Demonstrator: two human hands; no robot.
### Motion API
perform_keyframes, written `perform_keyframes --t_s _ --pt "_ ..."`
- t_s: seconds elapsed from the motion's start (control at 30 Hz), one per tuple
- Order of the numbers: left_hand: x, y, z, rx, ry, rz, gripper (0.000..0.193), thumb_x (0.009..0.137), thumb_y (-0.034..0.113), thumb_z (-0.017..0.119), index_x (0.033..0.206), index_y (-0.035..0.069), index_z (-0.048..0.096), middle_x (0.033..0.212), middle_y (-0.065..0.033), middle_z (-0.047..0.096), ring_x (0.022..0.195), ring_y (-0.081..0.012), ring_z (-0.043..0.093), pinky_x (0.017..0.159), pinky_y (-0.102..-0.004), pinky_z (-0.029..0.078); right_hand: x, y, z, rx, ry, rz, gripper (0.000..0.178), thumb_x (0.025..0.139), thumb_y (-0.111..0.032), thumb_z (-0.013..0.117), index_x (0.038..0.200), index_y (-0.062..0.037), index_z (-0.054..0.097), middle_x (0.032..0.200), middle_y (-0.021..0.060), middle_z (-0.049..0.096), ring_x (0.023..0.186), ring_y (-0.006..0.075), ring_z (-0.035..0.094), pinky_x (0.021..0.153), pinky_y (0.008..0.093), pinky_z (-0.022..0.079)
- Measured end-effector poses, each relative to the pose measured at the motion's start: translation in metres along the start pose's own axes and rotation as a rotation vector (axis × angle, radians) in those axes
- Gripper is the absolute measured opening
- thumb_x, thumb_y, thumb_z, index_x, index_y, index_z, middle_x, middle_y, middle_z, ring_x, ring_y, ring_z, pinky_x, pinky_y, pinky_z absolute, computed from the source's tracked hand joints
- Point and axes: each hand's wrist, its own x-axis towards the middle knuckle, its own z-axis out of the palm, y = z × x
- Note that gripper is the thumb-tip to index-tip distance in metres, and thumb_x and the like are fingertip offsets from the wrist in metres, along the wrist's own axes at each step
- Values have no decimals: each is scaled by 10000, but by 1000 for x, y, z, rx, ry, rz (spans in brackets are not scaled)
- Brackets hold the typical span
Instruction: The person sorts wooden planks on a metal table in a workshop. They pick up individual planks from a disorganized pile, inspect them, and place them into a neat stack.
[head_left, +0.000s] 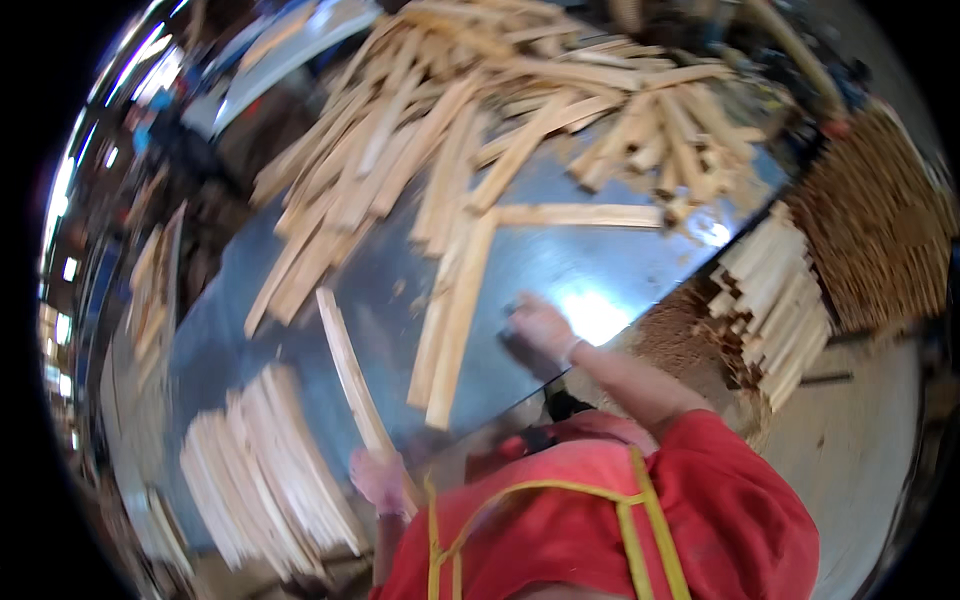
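My left hand [378, 482], in what looks like a thin pale glove, is closed around the near end of a long wooden slat [352, 375]. The slat slants up and away over the metal tabletop [560, 265]. Above the table's near side, my right hand [541, 327] is blurred and its fingers cannot be made out clearly; no slat shows in it. Two slats [455, 330] lie side by side between my hands, pointing toward me. Another slat [580, 215] lies crosswise beyond my right hand.
A large loose heap of slats [430, 130] covers the far side. At the left front stands a row of slats [265, 470]. Stacked pale wood [775, 305] and a big brown stack [880, 215] stand beyond the table's right edge. Wood shavings [690, 335] lie near them.
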Motion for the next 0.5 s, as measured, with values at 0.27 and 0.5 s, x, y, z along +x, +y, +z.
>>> perform_keyframes --t_s 0.27,0.5 --pt "-9 -119 -11 653 94 -303 879 898 490 758 1588 37 457 1630 -163 481 1517 -333 435 1266 -471 314 73 71 -74 399 23 520 676 894 -284 669 1491 13 560 1218 203 731 1168 372 687 1045 409 511" --pt "64 183 39 146 -295 241 1024 732 539 893 1559 77 503 1565 -136 526 1485 -329 448 1168 -501 418 168 117 -123 -596 106 154 872 781 -341 809 1564 -146 479 1413 179 632 1314 402 604 1124 486 481"
